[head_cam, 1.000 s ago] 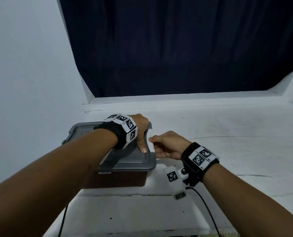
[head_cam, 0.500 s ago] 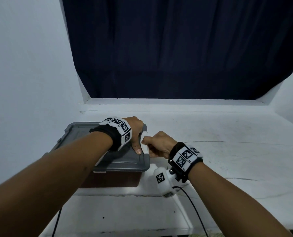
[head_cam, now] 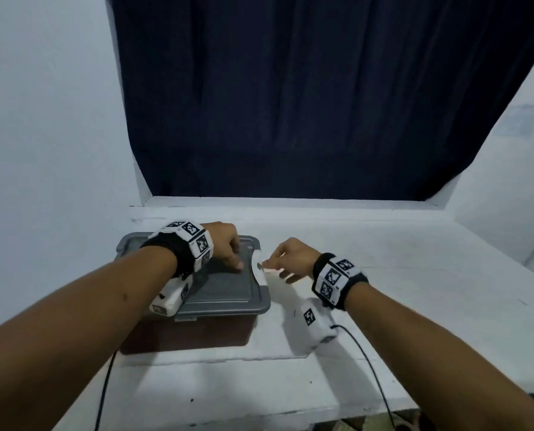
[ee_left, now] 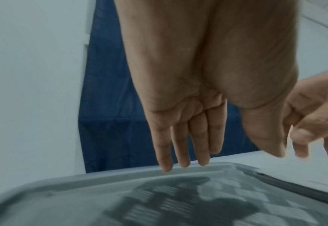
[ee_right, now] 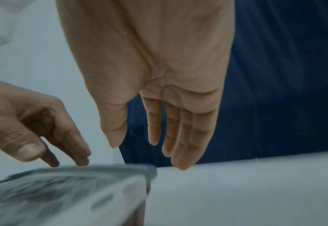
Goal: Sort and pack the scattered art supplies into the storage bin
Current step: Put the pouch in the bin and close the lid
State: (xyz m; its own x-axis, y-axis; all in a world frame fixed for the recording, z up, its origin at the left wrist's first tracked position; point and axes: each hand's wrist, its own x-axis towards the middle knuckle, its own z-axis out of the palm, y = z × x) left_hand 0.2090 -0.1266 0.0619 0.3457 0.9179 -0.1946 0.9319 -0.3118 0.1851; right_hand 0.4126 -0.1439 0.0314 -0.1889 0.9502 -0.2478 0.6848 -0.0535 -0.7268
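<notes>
The storage bin (head_cam: 191, 332) stands at the table's left with its grey lid (head_cam: 228, 290) on; nothing inside it can be seen. My left hand (head_cam: 233, 255) hangs over the lid, fingers straight and pointing down, tips at the lid's surface (ee_left: 159, 198). My right hand (head_cam: 275, 265) hovers just right of the bin beside the white latch (head_cam: 257, 270), fingers loose and holding nothing. In the right wrist view the right hand (ee_right: 140, 146) hangs with empty straight fingers next to the lid's corner (ee_right: 62, 191). No loose art supplies are in view.
The white table (head_cam: 384, 290) runs right and forward from the bin. A dark blue curtain (head_cam: 290, 119) hangs behind it, with white walls on both sides. Black cables (head_cam: 371, 368) trail from my wrists over the table's front edge.
My right hand was curled at the latch on the lid's right edge; it has let go and drawn slightly right, fingers loosened. My left hand stays over the lid.
</notes>
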